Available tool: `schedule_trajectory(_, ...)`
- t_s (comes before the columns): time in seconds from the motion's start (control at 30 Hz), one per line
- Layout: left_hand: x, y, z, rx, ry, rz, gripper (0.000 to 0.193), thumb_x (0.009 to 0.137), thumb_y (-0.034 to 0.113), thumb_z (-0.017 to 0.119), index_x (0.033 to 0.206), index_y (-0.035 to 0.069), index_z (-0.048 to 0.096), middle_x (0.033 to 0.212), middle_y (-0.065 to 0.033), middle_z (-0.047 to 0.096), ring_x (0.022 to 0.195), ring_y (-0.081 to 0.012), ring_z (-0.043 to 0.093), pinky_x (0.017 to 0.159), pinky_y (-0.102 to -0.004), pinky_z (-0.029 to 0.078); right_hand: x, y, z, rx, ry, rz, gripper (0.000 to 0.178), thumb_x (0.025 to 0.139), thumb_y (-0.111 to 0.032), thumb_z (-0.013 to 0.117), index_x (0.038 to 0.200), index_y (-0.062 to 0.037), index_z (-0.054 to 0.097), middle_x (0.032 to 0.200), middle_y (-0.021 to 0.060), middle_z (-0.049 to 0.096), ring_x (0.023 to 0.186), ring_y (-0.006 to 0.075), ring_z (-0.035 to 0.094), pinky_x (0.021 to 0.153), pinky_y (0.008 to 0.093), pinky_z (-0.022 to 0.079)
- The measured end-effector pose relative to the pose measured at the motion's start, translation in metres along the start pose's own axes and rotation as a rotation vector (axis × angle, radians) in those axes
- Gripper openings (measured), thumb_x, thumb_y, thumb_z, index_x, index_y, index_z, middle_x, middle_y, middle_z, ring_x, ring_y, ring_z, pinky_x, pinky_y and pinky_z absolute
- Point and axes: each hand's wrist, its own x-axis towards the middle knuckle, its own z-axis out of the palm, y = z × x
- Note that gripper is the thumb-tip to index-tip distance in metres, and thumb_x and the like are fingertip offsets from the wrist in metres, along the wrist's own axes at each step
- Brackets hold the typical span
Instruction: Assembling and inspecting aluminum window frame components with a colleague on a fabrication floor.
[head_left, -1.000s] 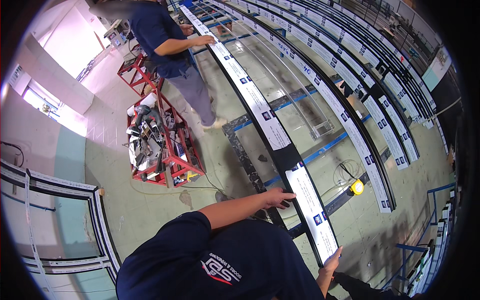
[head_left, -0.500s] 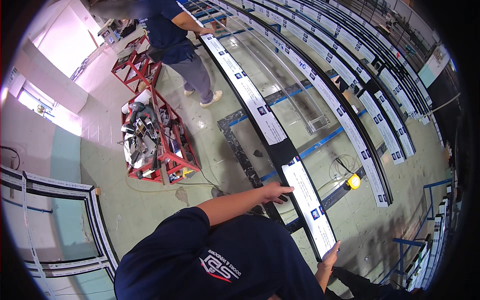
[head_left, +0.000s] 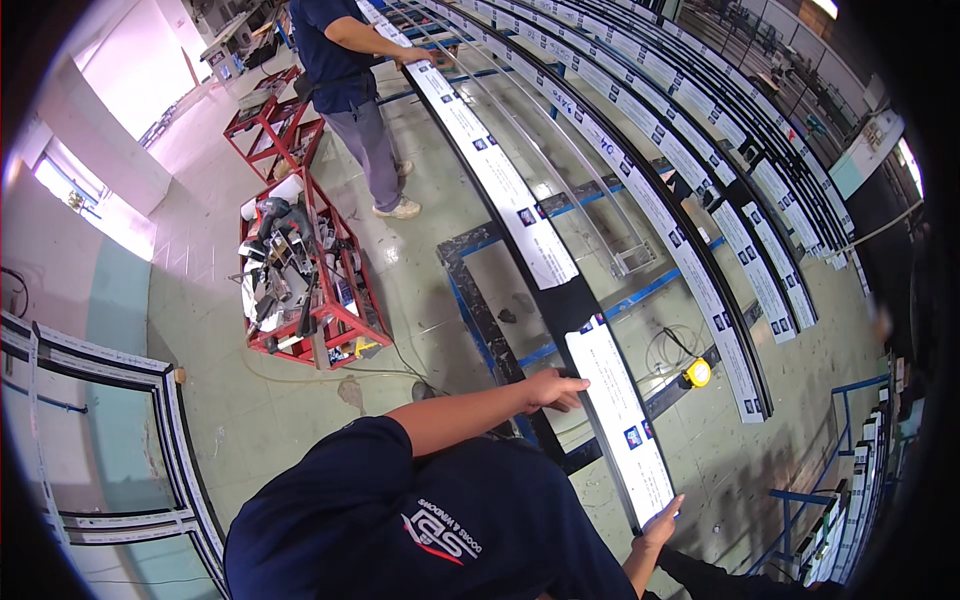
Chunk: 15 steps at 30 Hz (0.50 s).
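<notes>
A long black window profile point(head_left: 558, 312), covered by white protective film with dark blue labels, runs diagonally from beside me to the far end of the rack. My left hand point(head_left: 553, 390) grips its left edge, thumb on top and fingers curling underneath. At the near end, my right hand point(head_left: 657, 520) holds the tip with the thumb over the film; the other fingers are partly hidden. Another person's hand point(head_left: 415, 56) rests on the far part of the same profile. A yellow tape measure point(head_left: 697, 373) sits on the rack bar to the right.
Several similar profiles point(head_left: 690, 265) lie across the black and blue rack point(head_left: 478, 238) to the right. A red tool cart point(head_left: 378, 322) full of tools stands on the left. Window frames point(head_left: 182, 440) stand at the left edge. A blue stand point(head_left: 800, 495) with profiles is at lower right.
The other person's legs have shifted, feet now closer together in view. The view has turned slightly. Both my hands keep their hold on the profile, which has barely moved.
</notes>
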Motion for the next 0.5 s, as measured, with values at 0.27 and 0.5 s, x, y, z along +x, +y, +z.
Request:
schedule_trajectory(0.27,-0.086,0.019,0.018,-0.04,-0.171,0.185,0.075,0.1,0.045,0.082,0.155,0.002,0.055,0.147,-0.0169,0.067,0.13,-0.0303,0.069,0.108,-0.0453,0.058,-0.117,-0.031,-0.032,0.138,-0.019,-0.162,0.079,0.113,-0.064,0.055,0.134,0.0105,0.069,0.126,0.0125,0.076,0.111,0.02,0.071,0.1,0.0328,0.053)
schedule_trajectory(0.5,-0.237,-0.009,0.039,-0.201,-0.227,0.403,0.054,0.106,0.026,0.077,0.151,0.001,0.059,0.141,-0.0137,0.07,0.127,-0.0277,0.072,0.103,-0.0447,0.064,-0.297,0.03,-0.049,0.345,0.048,-0.147,0.08,0.111,-0.064,0.059,0.139,0.0109,0.068,0.131,0.0142,0.077,0.117,0.0216,0.074,0.103,0.0341,0.054)
